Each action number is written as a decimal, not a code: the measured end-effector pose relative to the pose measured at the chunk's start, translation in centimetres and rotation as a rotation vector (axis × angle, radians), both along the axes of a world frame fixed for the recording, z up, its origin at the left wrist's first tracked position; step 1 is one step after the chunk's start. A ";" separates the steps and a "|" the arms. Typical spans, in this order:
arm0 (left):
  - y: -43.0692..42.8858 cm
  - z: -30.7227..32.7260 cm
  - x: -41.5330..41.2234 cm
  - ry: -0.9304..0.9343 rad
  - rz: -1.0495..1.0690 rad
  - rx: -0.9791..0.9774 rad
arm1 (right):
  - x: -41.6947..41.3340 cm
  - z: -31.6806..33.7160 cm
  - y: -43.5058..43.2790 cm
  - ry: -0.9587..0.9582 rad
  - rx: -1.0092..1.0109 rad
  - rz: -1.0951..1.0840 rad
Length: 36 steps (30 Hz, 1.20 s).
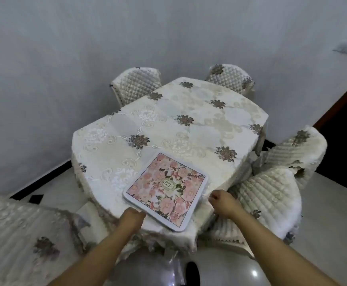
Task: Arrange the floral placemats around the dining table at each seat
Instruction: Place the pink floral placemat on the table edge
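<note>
Reaching hands: left hand [132, 216] touching floral placemat [165, 188], right hand [222, 200] curled beside it

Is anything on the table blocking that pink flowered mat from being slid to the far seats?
Nothing visible does. The pink floral placemat lies at the near edge of the cream embroidered tablecloth, which shows only stitched flowers beyond it. The left hand touches its near edge; the right hand is beside it.

Quilted cream chair covers [136, 82] around the table; embroidered tablecloth [168, 129]; grey wall [85, 38]; glossy tiled floor [323, 234].
</note>
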<state>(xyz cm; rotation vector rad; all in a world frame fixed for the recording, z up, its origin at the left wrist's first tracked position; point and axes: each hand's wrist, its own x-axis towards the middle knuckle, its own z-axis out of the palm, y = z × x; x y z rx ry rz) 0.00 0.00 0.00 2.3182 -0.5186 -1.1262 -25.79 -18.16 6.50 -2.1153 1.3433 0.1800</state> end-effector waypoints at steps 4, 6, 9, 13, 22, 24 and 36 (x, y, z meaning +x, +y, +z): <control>-2.6 -1.8 -1.3 -0.067 0.061 0.038 | 3.0 -2.7 -6.9 0.016 -0.006 0.045; -4.0 -2.3 -1.8 -0.060 0.157 0.062 | 5.1 -4.3 -10.5 0.018 -0.013 0.132; -5.9 -2.3 -2.7 -0.054 0.305 0.069 | 7.6 -6.3 -14.7 0.045 -0.043 0.230; -7.0 -2.4 -3.5 -0.048 0.490 0.131 | 9.7 -8.6 -17.3 0.103 -0.050 0.287; -7.7 -2.6 -5.1 -0.082 0.602 0.178 | 10.4 -10.2 -18.7 0.029 -0.123 0.328; -7.6 -2.5 -5.3 -0.084 0.631 0.161 | 10.5 -10.1 -18.9 -0.009 -0.124 0.319; -5.3 2.1 -6.9 -0.209 0.465 -0.084 | 5.1 -3.2 -16.2 -0.086 -0.238 0.238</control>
